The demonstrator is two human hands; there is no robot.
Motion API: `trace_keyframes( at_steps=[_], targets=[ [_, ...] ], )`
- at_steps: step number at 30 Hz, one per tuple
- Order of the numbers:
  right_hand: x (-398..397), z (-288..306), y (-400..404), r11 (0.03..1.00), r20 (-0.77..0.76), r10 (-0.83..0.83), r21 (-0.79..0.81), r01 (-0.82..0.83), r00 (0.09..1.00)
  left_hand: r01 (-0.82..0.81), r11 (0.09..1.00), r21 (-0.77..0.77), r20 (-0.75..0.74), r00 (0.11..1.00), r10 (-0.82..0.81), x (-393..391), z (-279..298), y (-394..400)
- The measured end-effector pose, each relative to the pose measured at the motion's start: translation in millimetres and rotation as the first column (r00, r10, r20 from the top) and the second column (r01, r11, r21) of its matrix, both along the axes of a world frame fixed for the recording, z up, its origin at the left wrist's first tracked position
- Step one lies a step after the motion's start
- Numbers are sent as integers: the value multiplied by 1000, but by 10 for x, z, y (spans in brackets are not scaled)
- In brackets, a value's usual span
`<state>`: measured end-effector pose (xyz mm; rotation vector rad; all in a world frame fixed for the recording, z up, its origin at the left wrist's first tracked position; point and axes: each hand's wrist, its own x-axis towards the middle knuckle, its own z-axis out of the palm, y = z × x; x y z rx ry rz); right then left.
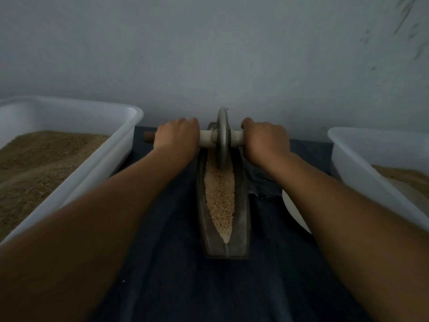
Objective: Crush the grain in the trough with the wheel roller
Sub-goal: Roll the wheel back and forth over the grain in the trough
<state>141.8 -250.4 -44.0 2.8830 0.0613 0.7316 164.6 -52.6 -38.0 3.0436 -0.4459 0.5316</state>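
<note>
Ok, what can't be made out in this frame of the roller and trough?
Head view only:
- Right end of the handle: covered by the right hand.
- Far end of the trough: behind the wheel.
- White object by the right forearm: mostly covered, unidentifiable.
- Both tubs: cut off by frame edges.

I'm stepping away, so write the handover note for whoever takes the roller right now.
Left hand and right hand each grip the handle on either side of the wheel.
The wheel stands upright at the far end of the trough, on the grain.
Done: grain looks coarse, partly broken at most.
Left: roll back toward the near end and repeat.
</note>
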Motion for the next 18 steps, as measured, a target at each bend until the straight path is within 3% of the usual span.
trace_keyframes(
  at_steps=[6, 10, 18],
  targets=[
    [-426, -90, 53, 999, 60, 44, -35, -42, 997, -25, 992, 127, 10, 1000, 24, -417, -115, 110],
    [-829, -147, 119, 997, 104, 73, -7, -72, 992, -27, 981, 190, 91, 996, 10, -810, -176, 179],
    [-1452, -302, 50, 987, 143, 146, 42, -154, 979, 121, 985, 120, 220, 964, -146, -1236, -22, 320]
  ],
)
